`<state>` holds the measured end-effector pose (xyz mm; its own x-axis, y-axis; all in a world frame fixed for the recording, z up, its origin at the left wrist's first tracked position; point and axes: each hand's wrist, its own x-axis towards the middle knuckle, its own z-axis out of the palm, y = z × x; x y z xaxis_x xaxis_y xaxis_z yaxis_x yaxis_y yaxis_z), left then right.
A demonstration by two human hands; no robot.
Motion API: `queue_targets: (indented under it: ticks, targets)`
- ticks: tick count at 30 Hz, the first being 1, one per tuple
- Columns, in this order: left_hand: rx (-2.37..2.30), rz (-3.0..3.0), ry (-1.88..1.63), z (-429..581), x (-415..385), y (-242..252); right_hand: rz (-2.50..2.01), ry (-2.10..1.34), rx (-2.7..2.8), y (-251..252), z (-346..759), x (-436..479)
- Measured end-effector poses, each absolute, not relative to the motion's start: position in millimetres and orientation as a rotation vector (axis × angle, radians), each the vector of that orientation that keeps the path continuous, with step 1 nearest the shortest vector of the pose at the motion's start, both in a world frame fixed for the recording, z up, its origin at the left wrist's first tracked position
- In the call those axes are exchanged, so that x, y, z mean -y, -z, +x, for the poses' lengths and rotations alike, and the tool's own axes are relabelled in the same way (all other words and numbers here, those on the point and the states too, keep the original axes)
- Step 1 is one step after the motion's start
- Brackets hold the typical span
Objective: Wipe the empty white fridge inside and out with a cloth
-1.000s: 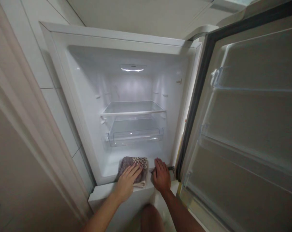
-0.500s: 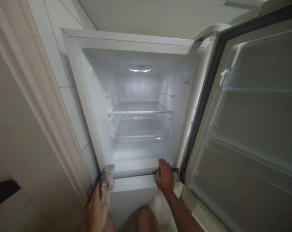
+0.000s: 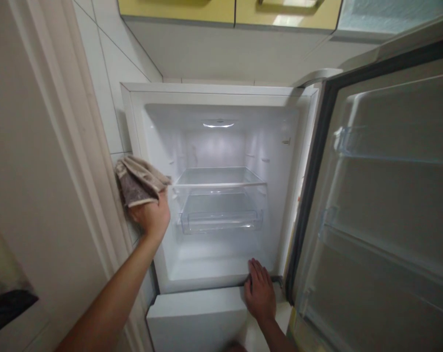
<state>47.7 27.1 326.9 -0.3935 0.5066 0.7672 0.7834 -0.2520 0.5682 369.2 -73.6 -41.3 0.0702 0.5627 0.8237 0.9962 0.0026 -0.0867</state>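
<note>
An open white fridge stands in front of me, its inside lit and bare. My left hand is closed on a crumpled grey-beige cloth and presses it against the fridge's left front frame, about level with the glass shelf. My right hand lies flat with fingers stretched out on the bottom sill of the compartment, near the right corner by the door hinge. A clear drawer sits under the shelf.
The fridge door stands wide open on the right, with clear door shelves. A tiled wall and a pale door frame close in on the left. Yellow cabinets hang above. The closed lower white compartment is below.
My left hand lifted the cloth off the fridge floor, swung it down to the left, then raised it to the left frame. The view tilted upward. My right hand stayed on the sill.
</note>
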Motion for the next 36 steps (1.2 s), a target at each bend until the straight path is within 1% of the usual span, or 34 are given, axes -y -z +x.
queue_targets:
  ticks: [2, 4, 6, 8, 9, 11, 14, 17, 21, 23, 27, 30, 33, 36]
  targets:
    - [1.763, -1.433, 1.799, 51, -29, -389, -1.651, 0.767, 1.565, 44, 370, 72]
    - [1.668, -1.477, 1.765, 55, -29, -451, -1.654, 0.755, 1.564, 46, 370, 71]
    - [1.578, -1.456, 1.736, 57, -29, -500, -1.651, 0.752, 1.565, 46, 371, 71]
    - [1.422, -1.458, 1.694, 53, -29, -526, -1.643, 0.76, 1.568, 45, 371, 72]
    - [1.334, -1.48, 1.658, 48, -28, -530, -1.642, 0.765, 1.569, 44, 371, 72]
    - [1.187, -1.539, 1.576, 35, -28, -519, -1.649, 0.775, 1.573, 42, 371, 73]
    - [1.104, -1.59, 1.478, 15, -30, -471, -1.663, 0.767, 1.575, 41, 370, 73]
    - [1.108, -1.659, 1.403, 7, -34, -403, -1.664, 0.737, 1.567, 39, 368, 74]
    - [1.304, -1.644, 1.455, 12, -26, -305, -1.693, 0.678, 1.571, 34, 364, 77]
    - [1.451, -1.673, 1.42, 13, -12, -256, -1.705, 0.643, 1.577, 32, 364, 79]
    - [1.681, -1.808, 1.173, 3, 25, -155, -1.7, 0.628, 1.58, 33, 365, 79]
    - [1.705, -1.925, 0.94, -8, 46, -87, -1.684, 0.667, 1.576, 34, 366, 78]
    - [1.685, -2.005, 0.786, -8, 55, -41, -1.678, 0.689, 1.565, 33, 364, 78]
    - [1.644, -2.162, 0.68, 10, 56, -25, -1.697, 0.663, 1.555, 30, 362, 79]
